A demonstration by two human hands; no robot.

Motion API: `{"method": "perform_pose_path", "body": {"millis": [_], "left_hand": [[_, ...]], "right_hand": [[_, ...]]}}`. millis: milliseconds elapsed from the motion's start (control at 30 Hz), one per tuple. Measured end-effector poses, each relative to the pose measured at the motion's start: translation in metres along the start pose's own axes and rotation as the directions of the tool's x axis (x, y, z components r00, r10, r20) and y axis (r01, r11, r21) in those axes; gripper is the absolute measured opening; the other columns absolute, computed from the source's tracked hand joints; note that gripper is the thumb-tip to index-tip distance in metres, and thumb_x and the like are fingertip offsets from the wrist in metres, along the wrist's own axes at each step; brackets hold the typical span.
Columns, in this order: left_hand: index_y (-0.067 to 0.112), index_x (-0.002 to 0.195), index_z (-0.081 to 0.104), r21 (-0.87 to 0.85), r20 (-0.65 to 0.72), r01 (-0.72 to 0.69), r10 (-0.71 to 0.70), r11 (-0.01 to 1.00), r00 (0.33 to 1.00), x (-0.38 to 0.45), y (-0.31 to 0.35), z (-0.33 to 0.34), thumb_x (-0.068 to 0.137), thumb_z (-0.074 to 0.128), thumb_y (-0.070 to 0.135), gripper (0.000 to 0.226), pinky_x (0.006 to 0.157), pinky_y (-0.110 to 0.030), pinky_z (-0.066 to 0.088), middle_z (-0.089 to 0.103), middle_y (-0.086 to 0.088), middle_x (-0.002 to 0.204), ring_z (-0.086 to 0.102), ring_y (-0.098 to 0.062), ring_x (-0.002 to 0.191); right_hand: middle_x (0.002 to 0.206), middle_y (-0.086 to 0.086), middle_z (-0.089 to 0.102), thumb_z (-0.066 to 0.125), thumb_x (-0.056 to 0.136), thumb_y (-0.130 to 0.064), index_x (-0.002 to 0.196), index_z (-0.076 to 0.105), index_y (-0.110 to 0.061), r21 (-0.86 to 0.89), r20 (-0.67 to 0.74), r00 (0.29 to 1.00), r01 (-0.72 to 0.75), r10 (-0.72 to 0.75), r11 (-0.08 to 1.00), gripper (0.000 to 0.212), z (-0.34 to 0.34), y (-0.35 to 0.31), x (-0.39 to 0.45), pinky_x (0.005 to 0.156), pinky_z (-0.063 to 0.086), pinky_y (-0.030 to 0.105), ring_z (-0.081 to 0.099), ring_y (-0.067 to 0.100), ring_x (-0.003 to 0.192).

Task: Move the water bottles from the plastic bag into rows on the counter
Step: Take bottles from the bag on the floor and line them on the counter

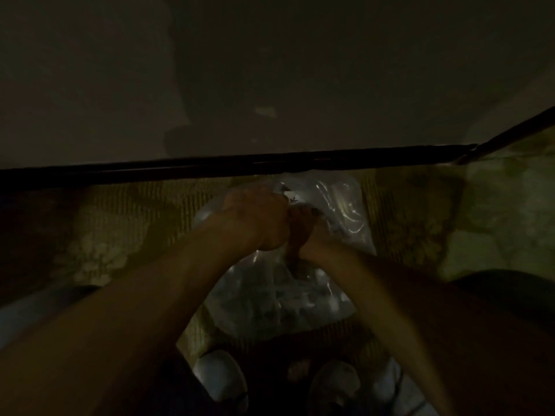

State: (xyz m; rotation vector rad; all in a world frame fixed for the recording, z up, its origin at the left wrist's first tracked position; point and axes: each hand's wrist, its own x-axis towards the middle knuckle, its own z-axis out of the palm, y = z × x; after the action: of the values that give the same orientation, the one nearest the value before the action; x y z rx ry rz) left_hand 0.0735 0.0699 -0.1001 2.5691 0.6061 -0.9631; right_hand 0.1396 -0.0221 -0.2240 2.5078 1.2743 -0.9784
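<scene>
Dim, blurred head view. Nearest, at the bottom edge, two pale shoes [220, 376] stand on a dark floor, details unclear. Both forearms rise from the lower corners and meet at centre. The left hand [255, 219] is clenched around the gathered neck of the bag [339, 211]; the right hand [300, 229], touching the left and partly hidden behind it, also grips the bunched plastic, though its fingers cannot be made out. The bag is clear plastic; its body hangs below the hands against a yellow-green patterned cloth [420, 223], and pale rounded shapes inside, the bottles [300, 295], are too blurred to count. Cloth lies open to the left and right of the bag. Just beyond the hands a dark edge [150, 169] runs across the frame, meeting a second edge at the right. Past it spreads the counter [300, 70], a plain grey surface bearing a small pale patch [265, 112].
</scene>
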Motion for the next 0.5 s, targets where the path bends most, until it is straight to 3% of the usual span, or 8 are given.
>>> {"method": "perform_pose_path", "body": {"millis": [100,200,300,333,400,500], "left_hand": [[0.017,0.139,0.049,0.033,-0.012,-0.02,0.02,0.999,1.0,-0.01,-0.001,0.004,0.1,0.046,0.031,0.041,0.099,-0.037,0.042,0.055,-0.008,0.137,0.053,-0.026,0.123],[0.02,0.146,0.04,0.044,0.081,-0.005,0.001,0.999,0.997,-0.013,-0.006,0.006,0.102,0.045,0.032,0.047,0.104,-0.035,0.039,0.046,-0.007,0.147,0.047,-0.024,0.132],[0.02,0.145,0.043,0.057,0.056,0.017,-0.02,0.998,0.998,-0.011,-0.01,0.006,0.101,0.045,0.036,0.047,0.101,-0.034,0.04,0.049,-0.006,0.144,0.048,-0.023,0.129],[0.018,0.141,0.046,0.07,0.016,0.034,-0.035,0.997,0.999,-0.009,-0.012,0.008,0.1,0.046,0.037,0.046,0.099,-0.035,0.042,0.052,-0.007,0.14,0.051,-0.024,0.126],[0.012,0.133,0.052,0.047,-0.012,0.066,-0.065,0.997,0.998,-0.005,-0.011,0.015,0.098,0.047,0.037,0.043,0.097,-0.037,0.043,0.056,-0.011,0.135,0.054,-0.028,0.121],[0.014,0.137,0.05,0.03,0.08,0.112,-0.114,0.993,0.99,0.003,-0.007,0.019,0.1,0.046,0.039,0.045,0.101,-0.039,0.044,0.052,-0.011,0.14,0.053,-0.028,0.124]], "right_hand": [[0.139,0.012,0.05,0.049,0.099,-0.027,0.138,0.046,-0.01,-0.091,0.009,1.0,-0.012,0.013,0.996,0.042,0.004,-0.004,-0.004,0.106,0.038,0.041,0.046,0.03,0.129],[0.135,0.01,0.05,0.055,0.096,-0.027,0.132,0.05,-0.013,0.087,-0.083,0.996,-0.019,0.026,0.996,0.039,0.009,-0.004,0.003,0.104,0.036,0.041,0.044,0.031,0.127],[0.099,0.002,0.055,0.06,0.093,-0.023,0.104,0.059,-0.016,0.258,0.027,0.997,-0.071,0.066,0.963,0.013,-0.004,-0.006,-0.003,0.087,0.041,0.033,0.053,0.023,0.104],[0.096,0.003,0.054,0.06,0.093,-0.02,0.107,0.06,-0.013,0.273,0.093,0.994,-0.078,0.055,0.959,0.015,-0.01,-0.008,-0.007,0.084,0.043,0.032,0.055,0.023,0.102],[0.115,0.009,0.06,0.063,0.092,-0.02,0.123,0.059,-0.009,0.274,0.159,0.987,-0.079,0.036,0.959,0.034,-0.028,-0.01,-0.018,0.092,0.045,0.038,0.057,0.03,0.116],[0.123,0.009,0.063,0.065,0.09,-0.034,0.121,0.063,-0.015,0.379,0.15,0.988,-0.083,0.027,0.922,0.036,-0.05,-0.01,-0.029,0.097,0.047,0.036,0.06,0.028,0.114]]}}
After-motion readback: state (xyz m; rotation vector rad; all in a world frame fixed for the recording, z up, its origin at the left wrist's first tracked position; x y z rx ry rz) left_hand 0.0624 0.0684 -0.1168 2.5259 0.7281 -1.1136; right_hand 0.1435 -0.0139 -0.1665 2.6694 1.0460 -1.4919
